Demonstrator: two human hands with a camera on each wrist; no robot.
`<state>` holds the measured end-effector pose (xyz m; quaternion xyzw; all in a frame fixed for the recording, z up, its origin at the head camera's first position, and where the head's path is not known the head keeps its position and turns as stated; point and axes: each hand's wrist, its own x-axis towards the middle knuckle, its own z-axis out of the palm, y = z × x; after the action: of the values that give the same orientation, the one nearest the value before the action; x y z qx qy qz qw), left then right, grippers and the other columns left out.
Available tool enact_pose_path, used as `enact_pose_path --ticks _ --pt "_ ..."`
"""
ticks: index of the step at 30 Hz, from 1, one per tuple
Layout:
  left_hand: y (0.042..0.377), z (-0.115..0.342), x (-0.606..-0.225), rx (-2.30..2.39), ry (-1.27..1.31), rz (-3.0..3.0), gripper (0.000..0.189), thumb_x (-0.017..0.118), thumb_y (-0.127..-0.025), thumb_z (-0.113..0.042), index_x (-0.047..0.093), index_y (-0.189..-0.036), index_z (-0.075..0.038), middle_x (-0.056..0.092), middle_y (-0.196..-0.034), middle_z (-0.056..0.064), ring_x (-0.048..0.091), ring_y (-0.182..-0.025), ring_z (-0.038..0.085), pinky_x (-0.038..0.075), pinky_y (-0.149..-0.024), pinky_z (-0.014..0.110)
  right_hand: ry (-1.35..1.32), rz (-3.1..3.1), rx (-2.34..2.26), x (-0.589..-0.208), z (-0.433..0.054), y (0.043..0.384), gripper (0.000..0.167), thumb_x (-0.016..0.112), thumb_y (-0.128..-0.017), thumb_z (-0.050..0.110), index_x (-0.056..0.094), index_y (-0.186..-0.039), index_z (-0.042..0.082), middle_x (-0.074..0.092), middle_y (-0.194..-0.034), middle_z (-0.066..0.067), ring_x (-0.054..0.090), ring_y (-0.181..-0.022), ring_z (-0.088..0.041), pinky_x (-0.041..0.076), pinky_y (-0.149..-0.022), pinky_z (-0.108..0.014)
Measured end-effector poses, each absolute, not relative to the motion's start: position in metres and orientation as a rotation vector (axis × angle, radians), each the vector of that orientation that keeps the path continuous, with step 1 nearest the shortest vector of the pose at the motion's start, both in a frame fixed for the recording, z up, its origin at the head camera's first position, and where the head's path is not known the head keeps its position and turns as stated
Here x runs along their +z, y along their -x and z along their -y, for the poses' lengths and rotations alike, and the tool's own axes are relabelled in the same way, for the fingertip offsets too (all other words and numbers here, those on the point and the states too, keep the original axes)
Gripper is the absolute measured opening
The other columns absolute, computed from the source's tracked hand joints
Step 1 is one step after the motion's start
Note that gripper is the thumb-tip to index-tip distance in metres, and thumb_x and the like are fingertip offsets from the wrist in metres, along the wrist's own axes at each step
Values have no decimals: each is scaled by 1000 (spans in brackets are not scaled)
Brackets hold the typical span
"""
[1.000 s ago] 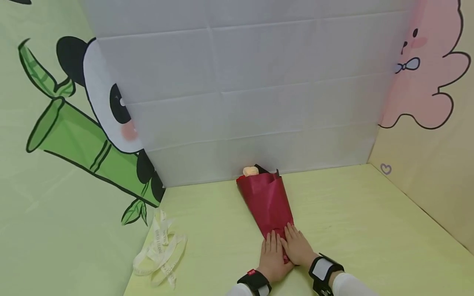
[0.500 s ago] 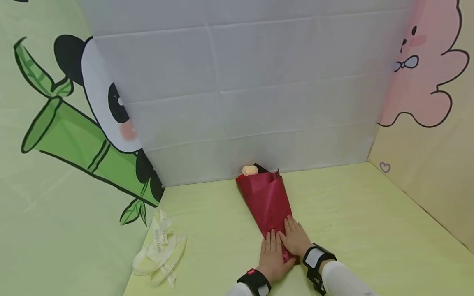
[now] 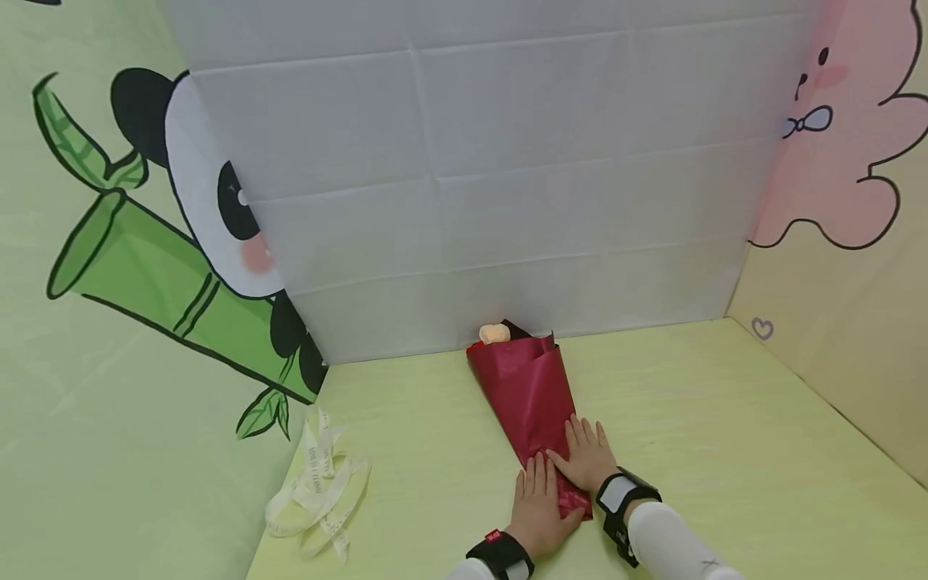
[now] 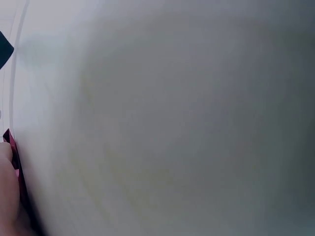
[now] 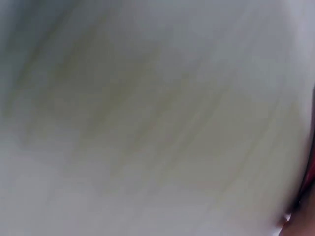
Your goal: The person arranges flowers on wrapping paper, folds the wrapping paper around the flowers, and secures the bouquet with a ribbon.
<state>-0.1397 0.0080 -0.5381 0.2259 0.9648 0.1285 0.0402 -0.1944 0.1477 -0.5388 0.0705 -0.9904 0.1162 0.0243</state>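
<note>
Crimson cone-shaped paper bouquet lies toward six o'clock in the head view; left hand and right hand rest on its five-o'clock end, fingers straight. Smoothing seems the step; next probably calls for gathering that end.

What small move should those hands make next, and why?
Perhaps move the left hand toward the pale ribbon while the right hand steadies the red wrapper: both hands touch its narrower part, and the ribbon lies loose to the left.
</note>
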Motion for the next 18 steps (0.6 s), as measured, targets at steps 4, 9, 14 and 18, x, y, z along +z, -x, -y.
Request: enact_pose_path --ticks 4,9,14,18 --pt "140 -10 -537 404 -669 -2940 88 48 -89 -61 23 -149 -1 25 -154 16 20 -143 33 21 -112 51 -196 3078 350 -540 -150 196 71 47 -94 47 41 -137 -10 35 -146 -27 30 -137 -43 12 -111 -59" --pt "137 -11 -538 405 -644 -2928 89 48 -88 -62 23 -149 -2 24 -155 16 18 -144 35 17 -110 57 -153 3074 326 -543 -148 193 72 48 -93 47 41 -138 -8 36 -146 -27 30 -136 -43 12 -112 -58" --pt "137 -13 -535 333 -638 -2952 89 45 -88 -65 23 -149 -4 23 -155 14 17 -143 38 16 -107 62 -78 3056 334 -545 -147 193 75 47 -93 49 38 -139 -10 35 -146 -28 28 -137 -44 10 -113 -57" --pt "137 -13 -534 320 -629 -2954 88 44 -88 -65 25 -149 -5 24 -156 13 18 -143 38 16 -107 63 -75 3033 274 -544 -144 189 72 46 -95 47 41 -136 -11 38 -144 -28 33 -135 -42 13 -111 -57"
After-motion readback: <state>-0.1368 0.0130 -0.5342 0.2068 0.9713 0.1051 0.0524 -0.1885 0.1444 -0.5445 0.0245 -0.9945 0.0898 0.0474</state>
